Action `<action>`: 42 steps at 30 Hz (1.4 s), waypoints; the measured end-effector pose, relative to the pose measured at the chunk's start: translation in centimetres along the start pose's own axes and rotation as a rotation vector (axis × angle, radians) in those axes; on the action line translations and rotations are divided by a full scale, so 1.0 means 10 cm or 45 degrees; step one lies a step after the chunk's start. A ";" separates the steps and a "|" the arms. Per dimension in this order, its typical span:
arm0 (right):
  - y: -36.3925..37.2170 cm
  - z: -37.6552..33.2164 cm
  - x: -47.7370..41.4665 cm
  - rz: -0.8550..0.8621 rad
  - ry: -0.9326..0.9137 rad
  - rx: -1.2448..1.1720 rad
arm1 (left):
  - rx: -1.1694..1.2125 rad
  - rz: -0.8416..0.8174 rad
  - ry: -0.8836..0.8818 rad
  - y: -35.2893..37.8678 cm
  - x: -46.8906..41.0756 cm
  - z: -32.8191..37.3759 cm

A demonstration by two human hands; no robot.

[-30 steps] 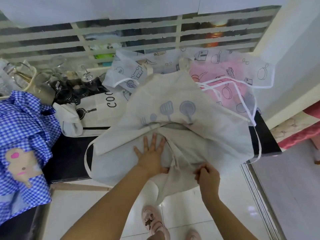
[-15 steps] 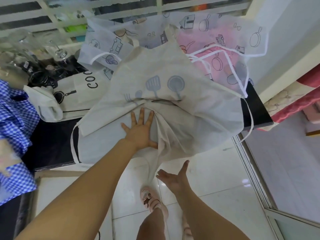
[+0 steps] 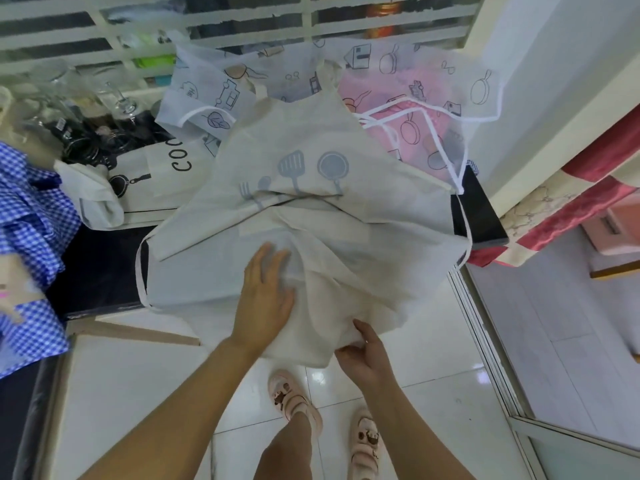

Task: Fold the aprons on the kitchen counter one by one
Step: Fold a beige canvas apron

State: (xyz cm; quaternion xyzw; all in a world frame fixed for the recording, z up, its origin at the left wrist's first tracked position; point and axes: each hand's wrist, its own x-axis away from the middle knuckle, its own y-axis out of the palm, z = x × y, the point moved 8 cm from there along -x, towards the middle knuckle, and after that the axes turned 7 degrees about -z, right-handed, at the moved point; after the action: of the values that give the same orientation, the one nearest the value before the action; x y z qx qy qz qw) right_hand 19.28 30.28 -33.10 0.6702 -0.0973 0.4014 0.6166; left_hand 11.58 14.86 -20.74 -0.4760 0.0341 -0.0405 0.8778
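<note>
Pressing flat with the left hand (image 3: 266,296), fingers straight and close together, onto the cream apron (image 3: 311,216) beside its bunched middle. Gripping the hanging lower edge of that apron with the right hand (image 3: 363,351), fingers curled into the cloth below the edge of the dark surface (image 3: 104,265). Lying spread across the near part of that surface, bib pointing away, printed spatula and pan facing up, hem drooping over the edge toward the tiled floor (image 3: 138,393), thin ties trailing off both sides. Overlapping at the far end a sheer printed apron (image 3: 450,81) with white trim and a pink apron (image 3: 381,95) showing through it. Lying just beside a white apron (image 3: 166,188) lettered in black on the left, with a blue checked apron (image 3: 31,216) bunched farther left and clear glasses (image 3: 119,98) behind, near the window grille. Standing in pink sandals (image 3: 294,398) on the floor below.
</note>
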 end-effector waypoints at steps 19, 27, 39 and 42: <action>0.39 -0.03 1.34 -0.099 0.000 0.171 | 2.428 -0.228 -1.636 1.10 1.65 0.50; 0.33 -0.13 1.75 -0.235 -0.184 0.142 | 2.552 0.715 -1.385 0.41 1.92 0.15; -0.79 -0.21 2.40 0.041 -0.363 -0.135 | 2.369 0.889 -1.224 -0.14 3.24 -0.03; -0.82 -0.34 2.49 -0.101 -0.409 -0.050 | 2.376 0.841 -1.187 -0.19 3.38 -0.05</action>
State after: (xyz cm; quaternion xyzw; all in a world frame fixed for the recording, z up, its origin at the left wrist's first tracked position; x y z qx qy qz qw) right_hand 39.44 44.22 -23.13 0.7170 -0.1760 0.2624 0.6214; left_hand 45.09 9.95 -20.15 0.4407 -0.2198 0.3713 0.7872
